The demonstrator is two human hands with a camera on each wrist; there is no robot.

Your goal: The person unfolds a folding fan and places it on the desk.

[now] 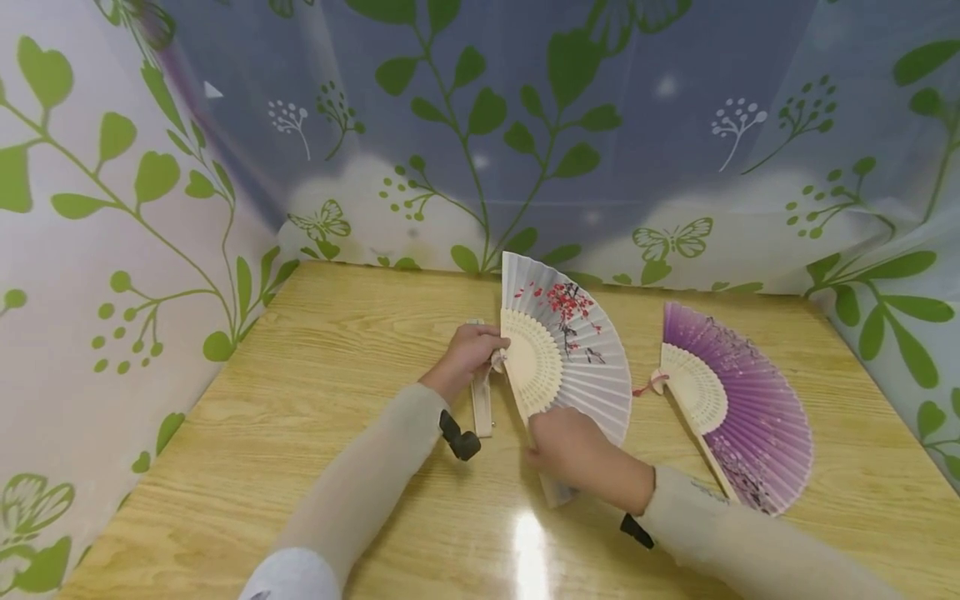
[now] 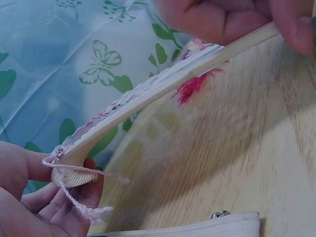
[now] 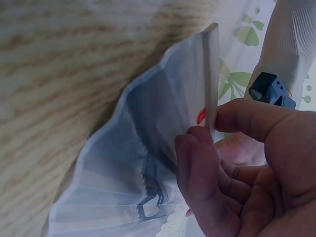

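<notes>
A spread white folding fan (image 1: 596,379) with red blossoms on its pleated leaf stands between my hands. My left hand (image 1: 467,354) grips its pivot end, thumb and fingers around the gathered ribs. Pale pink cord (image 2: 79,205) dangles there in the left wrist view. With thumb and fingers, my right hand (image 1: 581,454) pinches the fan's near outer stick, as the right wrist view shows; the leaf (image 3: 143,148) fans out beyond the fingertips. Behind my left hand lies a slim cream folded thing (image 1: 482,408) with a small metal fitting at its near end.
To the right, a purple folding fan (image 1: 768,408) lies spread on the wooden table (image 1: 322,358), its red tassel (image 1: 642,390) pointing toward the white fan. Leaf-patterned cloth (image 1: 525,150) hangs along the back and both sides.
</notes>
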